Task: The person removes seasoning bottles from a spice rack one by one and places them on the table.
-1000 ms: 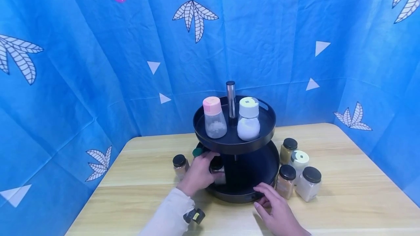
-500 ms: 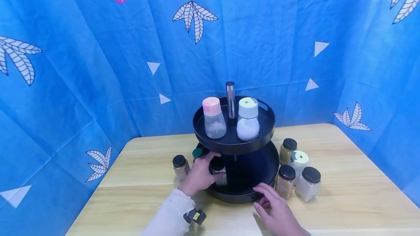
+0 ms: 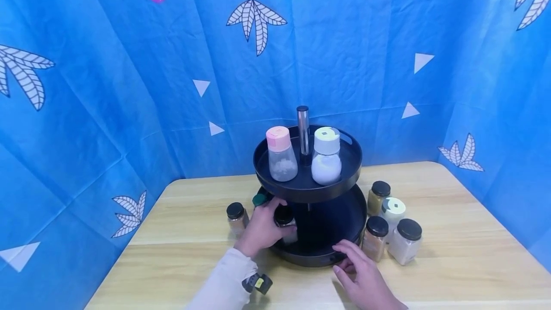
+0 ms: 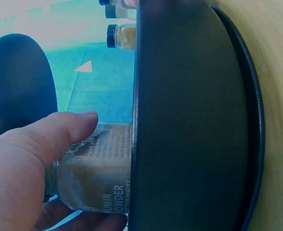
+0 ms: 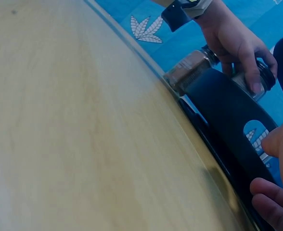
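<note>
My left hand (image 3: 261,228) reaches into the lower tier of a black two-tier round tray (image 3: 307,259) and grips a clear spice jar (image 3: 290,238) with a black lid. In the left wrist view, the thumb lies along this jar (image 4: 96,178), whose brown contents and white lettering show behind the tray wall. My right hand (image 3: 360,275) is at the tray's front right rim, fingers loosely bent, fingertips right at the handle cutout (image 5: 254,132). A green-capped container (image 3: 259,200) stands behind the left hand, partly hidden by it.
A pink-capped shaker (image 3: 281,157) and a white-capped shaker (image 3: 326,161) stand on the upper tier, beside a metal post (image 3: 303,130). One black-lidded jar (image 3: 237,221) is left of the tray. Several jars, including a white powder jar (image 3: 404,243), stand right of it.
</note>
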Tool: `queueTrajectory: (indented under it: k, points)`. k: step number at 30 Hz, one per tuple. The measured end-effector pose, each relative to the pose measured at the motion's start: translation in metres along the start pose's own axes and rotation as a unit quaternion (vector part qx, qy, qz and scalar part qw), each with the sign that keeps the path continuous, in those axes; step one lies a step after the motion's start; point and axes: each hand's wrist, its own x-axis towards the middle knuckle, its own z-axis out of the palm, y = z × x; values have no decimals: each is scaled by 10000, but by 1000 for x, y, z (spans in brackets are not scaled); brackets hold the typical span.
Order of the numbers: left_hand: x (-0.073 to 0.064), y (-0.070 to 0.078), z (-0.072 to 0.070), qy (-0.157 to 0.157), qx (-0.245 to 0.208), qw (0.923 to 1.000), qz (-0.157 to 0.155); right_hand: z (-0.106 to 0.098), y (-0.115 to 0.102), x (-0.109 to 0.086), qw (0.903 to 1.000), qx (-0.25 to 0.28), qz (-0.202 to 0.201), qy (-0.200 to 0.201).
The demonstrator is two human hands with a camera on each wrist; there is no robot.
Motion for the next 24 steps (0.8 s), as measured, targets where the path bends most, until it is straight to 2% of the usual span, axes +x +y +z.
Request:
queueTrajectory:
  k: [7, 17, 24]
  points:
    - [-1, 3, 0, 67, 45, 9999, -126, -1, 0, 0, 9999, -34, 116, -35]
    - [0, 6, -1, -25, -30, 9997, -246, 0, 2, -1, 9996, -47, 276, -75]
    - [1, 6, -3, -30, -29, 9997, -238, 0, 0, 0, 9998, -21, 204, -42]
